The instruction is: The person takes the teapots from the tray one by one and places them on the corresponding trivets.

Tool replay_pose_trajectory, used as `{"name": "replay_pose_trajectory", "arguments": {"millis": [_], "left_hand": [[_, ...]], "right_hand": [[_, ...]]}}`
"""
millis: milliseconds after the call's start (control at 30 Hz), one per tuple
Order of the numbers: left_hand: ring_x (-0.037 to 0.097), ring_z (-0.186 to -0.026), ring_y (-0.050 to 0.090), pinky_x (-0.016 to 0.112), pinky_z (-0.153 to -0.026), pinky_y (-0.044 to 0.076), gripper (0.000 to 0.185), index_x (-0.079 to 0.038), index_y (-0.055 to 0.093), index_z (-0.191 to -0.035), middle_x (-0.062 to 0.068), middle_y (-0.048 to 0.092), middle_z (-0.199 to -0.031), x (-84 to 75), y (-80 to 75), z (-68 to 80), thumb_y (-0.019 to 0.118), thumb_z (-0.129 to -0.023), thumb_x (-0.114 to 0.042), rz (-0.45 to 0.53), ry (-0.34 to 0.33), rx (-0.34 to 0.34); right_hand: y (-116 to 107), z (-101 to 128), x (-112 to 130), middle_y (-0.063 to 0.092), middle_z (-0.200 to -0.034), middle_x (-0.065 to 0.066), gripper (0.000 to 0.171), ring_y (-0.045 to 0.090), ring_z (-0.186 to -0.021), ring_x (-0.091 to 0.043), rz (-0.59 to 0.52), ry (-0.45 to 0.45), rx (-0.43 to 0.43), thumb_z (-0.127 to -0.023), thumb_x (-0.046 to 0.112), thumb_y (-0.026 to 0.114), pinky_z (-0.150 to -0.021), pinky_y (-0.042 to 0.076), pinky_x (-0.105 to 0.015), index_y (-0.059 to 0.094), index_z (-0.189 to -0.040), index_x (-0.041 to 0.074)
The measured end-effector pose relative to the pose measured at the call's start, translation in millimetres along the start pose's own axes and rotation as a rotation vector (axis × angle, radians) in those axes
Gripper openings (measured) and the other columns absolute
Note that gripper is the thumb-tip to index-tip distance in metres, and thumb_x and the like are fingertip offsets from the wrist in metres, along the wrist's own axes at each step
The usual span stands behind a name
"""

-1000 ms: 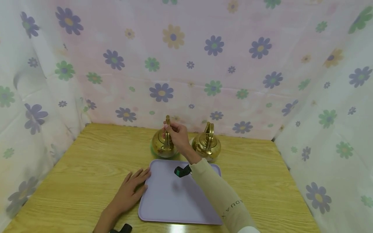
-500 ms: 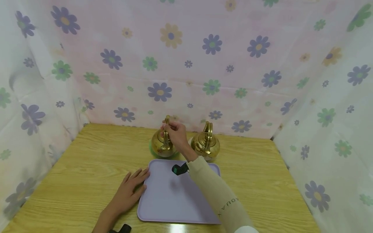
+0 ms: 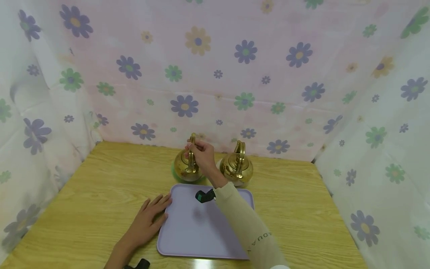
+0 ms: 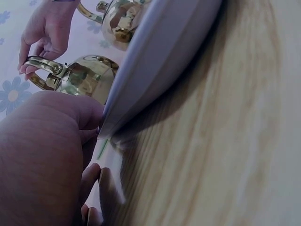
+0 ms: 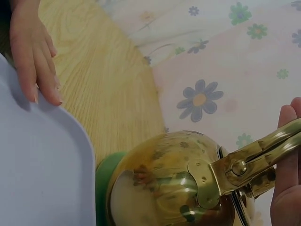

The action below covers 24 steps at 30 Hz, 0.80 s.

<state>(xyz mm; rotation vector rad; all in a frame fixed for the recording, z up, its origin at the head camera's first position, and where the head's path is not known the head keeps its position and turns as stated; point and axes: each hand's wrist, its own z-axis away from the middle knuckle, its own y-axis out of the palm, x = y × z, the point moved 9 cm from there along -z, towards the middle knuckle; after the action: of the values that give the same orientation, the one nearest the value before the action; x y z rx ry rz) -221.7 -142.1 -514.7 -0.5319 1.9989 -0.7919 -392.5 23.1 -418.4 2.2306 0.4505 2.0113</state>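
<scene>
A brass-coloured kettle (image 3: 184, 170) with a raised arched handle stands at the back of the table, left of a similar kettle (image 3: 236, 168). My right hand (image 3: 203, 153) holds the left kettle's handle from the right, thumb and fingers about it. Under that kettle a round green base (image 5: 104, 181) shows in the right wrist view. On the near side lies a pale purple tray (image 3: 198, 235). My left hand (image 3: 146, 220) rests at the tray's left side with its fingers fairly straight, fingertips and thumb touching the rim.
The wooden table (image 3: 104, 194) runs along both sides of the tray. A flowered curtain (image 3: 215, 86) closes off the back and both sides. My right forearm's beige sleeve (image 3: 248, 224) crosses above the tray and hides part of its right side.
The hands, the kettles and the tray keep nearly the same places. The whole head view has shifted slightly.
</scene>
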Motion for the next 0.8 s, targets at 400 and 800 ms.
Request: {"name": "replay_pose_trajectory", "arguments": {"millis": [400,800], "left_hand": [[0.045,-0.138,0.046,0.044,-0.125,0.011,0.044,-0.006,0.063,-0.14,0.01,0.055,-0.15,-1.9,1.5,0.2,0.067,-0.096,-0.014,0.004,-0.001,0.0],[0.046,-0.139,0.044,0.054,-0.123,0.014,0.045,-0.009,0.062,-0.141,0.009,0.053,-0.152,0.8,0.4,-1.1,0.066,-0.097,-0.017,0.025,-0.014,0.031]], "right_hand": [[-0.2,1.9,-4.3,0.069,-0.093,-0.009,0.031,0.07,-0.069,-0.012,-0.063,0.078,0.069,-0.102,0.009,0.061,-0.07,0.062,-0.026,0.064,-0.128,-0.008],[2.7,3.0,-6.4,0.068,-0.095,0.001,0.037,0.069,-0.077,-0.009,-0.045,0.099,0.126,-0.107,0.015,0.053,-0.081,0.062,-0.028,0.059,-0.138,-0.005]]}}
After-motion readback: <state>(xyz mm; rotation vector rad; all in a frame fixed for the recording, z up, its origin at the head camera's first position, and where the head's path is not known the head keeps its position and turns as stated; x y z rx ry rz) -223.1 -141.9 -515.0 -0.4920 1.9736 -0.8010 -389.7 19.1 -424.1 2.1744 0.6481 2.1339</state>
